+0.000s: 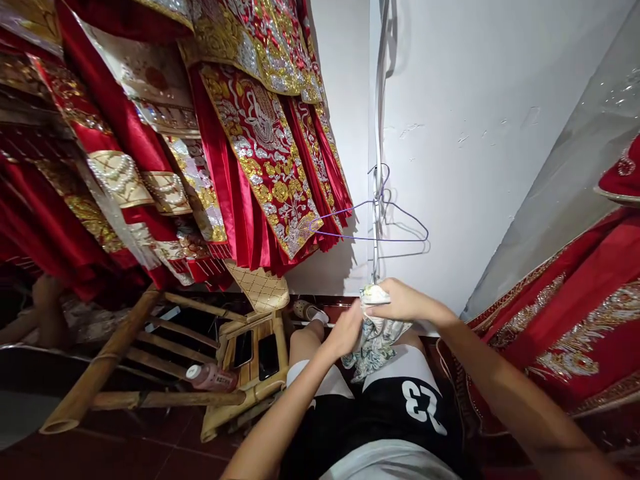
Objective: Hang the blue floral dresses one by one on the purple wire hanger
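A pale cloth with a blue-green and cream pattern hangs bunched over my lap, just below the end of a white strap. My right hand pinches the cloth's folded top edge between thumb and fingers. Against the left side of that same top edge, my left hand is closed on the fabric, its fingertips partly hidden. Above both hands a thin purple clothes hanger hangs on the strap with nothing on it.
Red embroidered garments hang at left; another red garment is at right. A bamboo chair at lower left bears two phones and a pink bottle. A white wall stands ahead.
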`<state>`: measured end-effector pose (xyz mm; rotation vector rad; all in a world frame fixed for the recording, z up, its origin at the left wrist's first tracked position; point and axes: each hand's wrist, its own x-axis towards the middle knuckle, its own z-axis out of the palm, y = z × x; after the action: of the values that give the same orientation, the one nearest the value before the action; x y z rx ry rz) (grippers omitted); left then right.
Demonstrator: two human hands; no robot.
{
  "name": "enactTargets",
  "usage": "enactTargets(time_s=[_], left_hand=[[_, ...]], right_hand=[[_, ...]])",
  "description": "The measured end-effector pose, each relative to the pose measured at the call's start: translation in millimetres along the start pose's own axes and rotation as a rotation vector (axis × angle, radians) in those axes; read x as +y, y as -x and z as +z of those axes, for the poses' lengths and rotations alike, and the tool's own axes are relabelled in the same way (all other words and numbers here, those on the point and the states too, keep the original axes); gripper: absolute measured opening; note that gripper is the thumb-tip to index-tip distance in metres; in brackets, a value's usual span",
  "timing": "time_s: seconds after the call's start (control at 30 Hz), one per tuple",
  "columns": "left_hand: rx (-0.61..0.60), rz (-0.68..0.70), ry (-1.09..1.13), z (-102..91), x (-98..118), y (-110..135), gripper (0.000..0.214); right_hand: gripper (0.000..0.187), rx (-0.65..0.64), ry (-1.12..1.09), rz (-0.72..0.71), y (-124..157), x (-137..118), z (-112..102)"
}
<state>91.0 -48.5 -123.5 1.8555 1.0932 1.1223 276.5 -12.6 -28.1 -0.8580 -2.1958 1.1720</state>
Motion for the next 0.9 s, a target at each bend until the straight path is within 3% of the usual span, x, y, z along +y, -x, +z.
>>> enactTargets(time_s=[0.07, 0.17, 0.23, 0.3, 0.43, 0.57, 0.63, 0.77, 0.83, 0.9], left_hand=[[-0.114, -0.029, -0.098, -1.9, -15.1, 19.0, 0.045], [-0.098, -0.090, -0.266, -17.3, -23.8, 35.3, 0.033], [-0.047, -0.092, -0.323, -37.5, -19.1, 33.5, 0.027], [0.006, -0.058, -0.357, -60.8, -7.5, 23.9, 0.024], [0.082, 0.022, -0.475, -94.2, 20.9, 0.2, 0.038], [-0.012, 0.080, -0.577, -103.8, 31.1, -17.8, 0.038], [-0.028, 0.062, -0.575, -107.0, 27.0, -27.8, 0.030], [0.036, -0.055, -0.488, -121.4, 20.4, -54.6, 0.021], [0.029, -0.022, -0.491, -130.6, 25.7, -69.9, 0.015], [0.001, 0.090, -0.552, -138.5, 36.0, -84.4, 0.024]], right_hand=[[0.018, 0.115, 0.147, -0.089, -0.7, -16.7, -28.2], [0.011, 0.529, 0.279, -0.197, -6.7, -28.1, -72.3], [0.016, 0.691, 0.239, -0.227, -19.1, -20.3, -96.5], [0.025, 0.755, 0.173, -0.207, -37.7, -0.3, -113.0], [0.031, 0.734, 0.032, 0.022, -72.9, 52.2, -125.7], [0.012, 0.642, 0.013, 0.136, -77.0, 81.4, -128.9], [0.004, 0.611, 0.031, 0.157, -66.8, 83.5, -131.6], [0.021, 0.568, 0.076, 0.154, -35.7, 73.7, -140.0], [0.025, 0.545, 0.096, 0.151, -21.2, 67.3, -144.6], [0.027, 0.539, 0.112, 0.154, -10.3, 62.9, -147.9]])
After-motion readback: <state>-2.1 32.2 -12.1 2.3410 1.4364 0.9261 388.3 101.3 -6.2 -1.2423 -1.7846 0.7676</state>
